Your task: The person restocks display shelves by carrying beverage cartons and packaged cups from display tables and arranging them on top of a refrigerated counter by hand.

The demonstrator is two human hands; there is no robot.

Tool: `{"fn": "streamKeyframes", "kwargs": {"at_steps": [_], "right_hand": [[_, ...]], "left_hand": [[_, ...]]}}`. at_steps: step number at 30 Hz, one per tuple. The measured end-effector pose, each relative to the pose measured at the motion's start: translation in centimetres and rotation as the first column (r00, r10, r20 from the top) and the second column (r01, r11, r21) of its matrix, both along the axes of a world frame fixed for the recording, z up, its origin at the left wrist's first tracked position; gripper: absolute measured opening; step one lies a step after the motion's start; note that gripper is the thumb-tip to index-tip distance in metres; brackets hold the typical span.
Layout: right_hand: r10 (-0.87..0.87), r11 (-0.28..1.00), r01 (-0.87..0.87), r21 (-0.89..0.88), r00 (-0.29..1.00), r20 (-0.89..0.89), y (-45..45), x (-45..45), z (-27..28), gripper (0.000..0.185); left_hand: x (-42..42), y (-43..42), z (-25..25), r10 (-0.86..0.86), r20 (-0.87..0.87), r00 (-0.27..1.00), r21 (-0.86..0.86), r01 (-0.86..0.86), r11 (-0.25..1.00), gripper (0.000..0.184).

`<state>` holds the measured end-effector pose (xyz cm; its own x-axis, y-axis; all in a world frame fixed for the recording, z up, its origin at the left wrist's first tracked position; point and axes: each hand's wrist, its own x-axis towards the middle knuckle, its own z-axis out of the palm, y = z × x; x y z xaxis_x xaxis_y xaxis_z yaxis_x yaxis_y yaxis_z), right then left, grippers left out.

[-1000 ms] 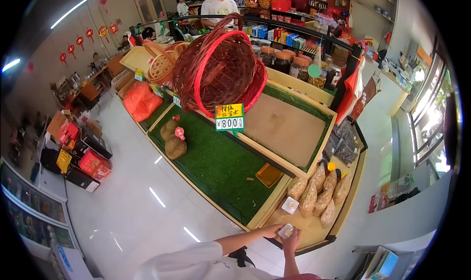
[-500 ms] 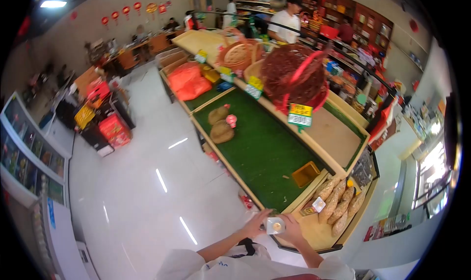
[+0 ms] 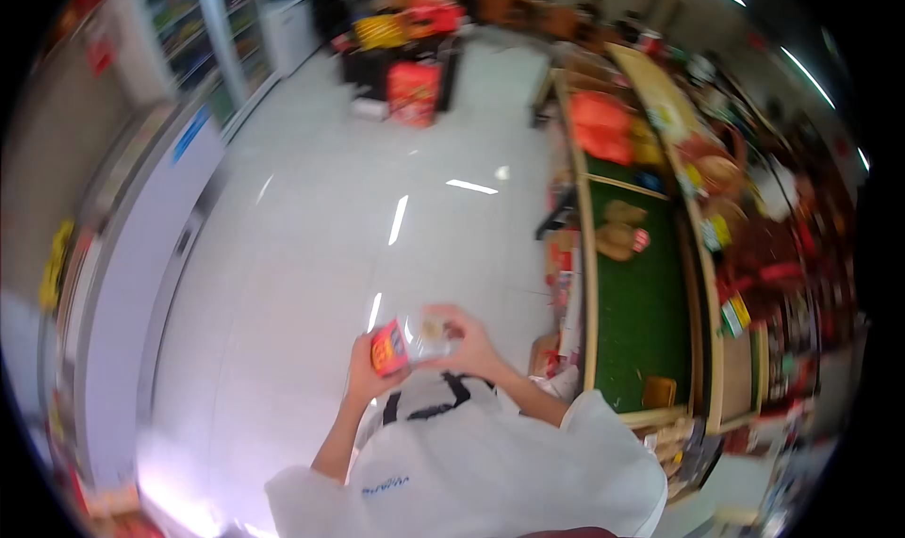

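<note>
In front of my body, both hands are round a small package, smeared by motion. My left hand [image 3: 370,376] grips its red end with yellow print [image 3: 387,349]. A clear plastic part [image 3: 420,338] with a pale round thing behind it lies against my right hand [image 3: 474,346], whose fingers wrap its far side. Whether the red end and the clear part are one pack or two pieces, I cannot tell. The hands are over the tiled floor, left of the display stand.
To the right runs a wooden display stand [image 3: 587,326] lined with green, holding brown lumpy goods [image 3: 617,241], a red plastic bag [image 3: 600,128] and a small tray [image 3: 659,392]. Stacked boxes [image 3: 413,95] stand ahead. A long white cabinet [image 3: 141,274] and glass-door fridges [image 3: 203,39] are at left.
My view has swung left, so the stand now sits at the right. The hands have left the stand's near corner, and the package's red end has come into sight.
</note>
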<state>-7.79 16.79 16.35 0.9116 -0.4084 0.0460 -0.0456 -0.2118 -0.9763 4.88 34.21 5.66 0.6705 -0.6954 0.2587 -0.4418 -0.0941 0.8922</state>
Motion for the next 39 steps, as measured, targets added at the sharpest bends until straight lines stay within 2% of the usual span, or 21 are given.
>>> {"fn": "streamKeyframes", "kwargs": {"at_steps": [1,2,3,4,5,6,7,9,10,12,14,15,16,19,24,28,31,34,39], "right_hand": [[0.042,0.998,-0.039,0.045,0.997,-0.071,0.4,2.4,-0.1,0.079],[0.036,0.999,-0.035,0.011,0.995,-0.092,1.2,4.9,0.3,0.085],[0.049,0.998,-0.052,-0.024,0.992,-0.117,2.3,7.1,0.5,0.09],[0.153,0.982,-0.15,0.113,0.988,-0.018,2.6,9.1,-0.3,0.093],[0.237,0.937,-0.253,0.243,0.967,0.091,2.7,11.4,-1.2,0.096],[0.288,0.896,-0.313,0.315,0.949,0.124,2.9,13.3,-1.9,0.095],[0.322,0.852,-0.358,0.381,0.934,0.156,3.4,14.7,-2.7,0.095],[0.389,0.819,-0.399,0.412,0.914,0.111,4.0,14.8,-4.9,0.097],[0.45,0.787,-0.433,0.439,0.89,0.072,5.1,16.4,-6.2,0.101],[0.567,0.703,-0.507,0.499,0.823,0.037,7.2,17.7,-8.2,0.089],[0.665,0.623,-0.573,0.532,0.747,0.026,6.2,19.6,-9.8,0.084],[0.674,0.54,-0.493,0.682,0.739,0.001,6.2,20.5,-10.3,0.078],[0.681,0.441,-0.381,0.812,0.731,-0.028,5.8,21.8,-10.7,0.071],[0.767,0.353,-0.337,0.873,0.638,-0.064,5.1,27.5,-10.9,0.066],[0.793,0.4,-0.394,0.827,0.602,-0.096,5.9,35.3,-6.2,0.063],[0.81,0.427,-0.486,0.762,0.58,-0.084,6.7,39.8,-5.7,0.063],[0.827,0.419,-0.498,0.759,0.555,-0.092,8.0,42.5,-5.9,0.066],[0.824,0.474,-0.489,0.732,0.539,-0.174,10.2,46.5,-4.8,0.064],[0.781,0.55,-0.493,0.674,0.589,-0.207,15.0,52.4,-5.0,0.065]], "left_hand": [[0.6,1.5,0.7,0.05,-0.174,0.984,-0.043,-0.058,0.997,0.082],[1.4,2.9,0.9,0.092,-0.224,0.97,0.004,-0.093,0.996,0.084],[1.9,3.9,1.6,0.114,-0.31,0.944,-0.037,-0.132,0.991,0.079],[2.3,4.6,2.3,0.135,-0.379,0.916,-0.082,-0.178,0.981,0.075],[2.3,5.2,1.8,0.116,-0.532,0.839,-0.145,-0.225,0.963,0.073],[2.7,5.4,0.5,0.06,-0.601,0.797,-0.248,-0.257,0.934,0.068],[2.8,5.5,2.2,-0.007,-0.737,0.676,-0.326,-0.347,0.88,0.066],[3.0,4.6,-1.1,-0.031,-0.868,0.495,-0.29,-0.457,0.841,0.061],[4.5,5.9,-1.1,0.018,-0.867,0.499,-0.278,-0.512,0.813,0.061],[7.1,6.7,-0.8,-0.24,-0.946,0.218,-0.323,-0.566,0.758,0.063],[8.7,5.2,1.8,-0.17,-0.958,0.229,-0.282,-0.663,0.694,0.063],[9.7,4.9,2.5,-0.145,-0.969,0.2,-0.246,-0.716,0.653,0.064],[11.3,4.8,1.4,-0.177,-0.959,0.223,-0.284,-0.708,0.647,0.063],[16.1,4.4,2.1,-0.065,-0.975,0.214,-0.204,-0.73,0.653,0.065],[22.5,4.5,5.3,-0.027,-0.962,0.273,-0.233,-0.76,0.607,0.068],[25.7,5.0,5.4,0.035,-0.966,0.257,-0.197,-0.814,0.546,0.07],[28.1,5.9,5.8,0.026,-0.974,0.224,-0.176,-0.829,0.531,0.071],[32.0,8.1,5.0,-0.018,-0.981,0.193,-0.175,-0.841,0.512,0.069],[38.6,13.0,3.1,-0.085,-0.979,0.187,-0.204,-0.827,0.525,0.068]]}}
